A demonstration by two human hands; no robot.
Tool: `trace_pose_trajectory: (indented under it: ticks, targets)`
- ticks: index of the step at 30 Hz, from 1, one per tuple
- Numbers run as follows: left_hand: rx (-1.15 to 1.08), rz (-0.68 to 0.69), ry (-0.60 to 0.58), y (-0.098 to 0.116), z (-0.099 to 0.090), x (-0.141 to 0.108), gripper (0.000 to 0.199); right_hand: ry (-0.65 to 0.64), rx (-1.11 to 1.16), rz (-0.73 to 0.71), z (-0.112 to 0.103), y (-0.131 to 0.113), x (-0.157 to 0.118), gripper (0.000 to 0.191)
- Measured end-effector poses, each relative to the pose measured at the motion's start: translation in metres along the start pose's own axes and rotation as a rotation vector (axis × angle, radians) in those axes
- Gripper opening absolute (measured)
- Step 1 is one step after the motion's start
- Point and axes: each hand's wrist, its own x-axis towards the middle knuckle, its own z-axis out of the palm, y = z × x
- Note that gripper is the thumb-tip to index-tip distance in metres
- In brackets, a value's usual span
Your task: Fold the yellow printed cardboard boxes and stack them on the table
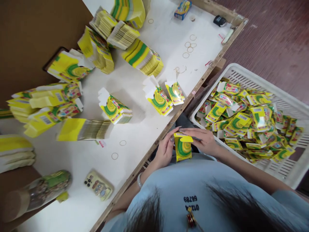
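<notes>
Your left hand (164,151) and right hand (205,140) hold one yellow box (183,152) between them, fingers (195,132) gathered at its flap end. You have it just off the desk's (140,135) wooden edge. Cartons (162,101) with raised flaps stand on the desk near that edge; a phone (98,185) lies on it, and a basket (285,96) of boxes sits beside it.

White, wood-edged desk (140,138), clock centred on the open carton stack (114,109) mid-desk: more open cartons (159,101) at 3; loose rubber bands (190,47) at 2, small black object (219,21) beyond them; blue box (182,10) between 1 and 2; flattened carton bundles (143,57) at 1; carton pile (53,103) at 9; phone (101,187) face-down between 6 and 7
</notes>
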Motion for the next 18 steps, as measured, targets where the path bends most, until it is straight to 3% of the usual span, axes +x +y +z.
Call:
trace_pose_trajectory:
  ticks: [2,3,7,9,12,18]
  targets:
    - [0.014,-0.006,0.027,0.002,-0.001,0.0,0.051,-0.097,0.064,-0.037,-0.006,-0.001,-0.001,0.036]
    - [0.028,-0.003,0.053,0.003,-0.001,0.001,0.051,-0.12,0.102,0.013,-0.007,-0.004,-0.001,0.041]
    - [0.104,-0.018,0.1,0.01,0.001,0.008,0.042,-0.161,0.293,0.463,-0.003,-0.023,0.004,0.048]
    - [0.113,-0.044,0.079,0.012,0.001,0.01,0.042,-0.213,0.386,0.595,-0.002,-0.03,0.008,0.048]
    - [0.129,-0.061,0.062,0.012,0.0,0.01,0.041,-0.253,0.436,0.641,-0.007,-0.029,0.014,0.041]
    - [0.268,0.024,0.047,0.007,-0.006,0.007,0.035,-0.374,0.69,0.661,-0.013,-0.01,0.011,0.054]
